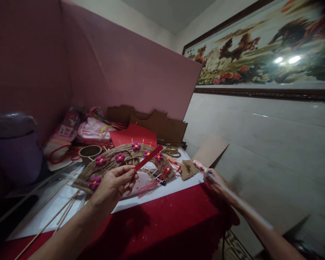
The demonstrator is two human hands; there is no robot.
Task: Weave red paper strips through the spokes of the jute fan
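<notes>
Left hand (121, 179) pinches the red strip (148, 159), which points to two o'clock over the woven arc (128, 151); right hand (212, 177), at three o'clock from the left, grips a blurred pinkish thing (199, 166).

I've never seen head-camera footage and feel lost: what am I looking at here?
There is no machine, just a person's two bare hands. The single picture comes from a camera worn on their head, looking forward and down. The left hand pinches a red strip. The right hand is at a pale thing too blurred to name. Around a white sheet and red cloth are a brown arch with purple flowers, sticks, scissors and red paper.
</notes>
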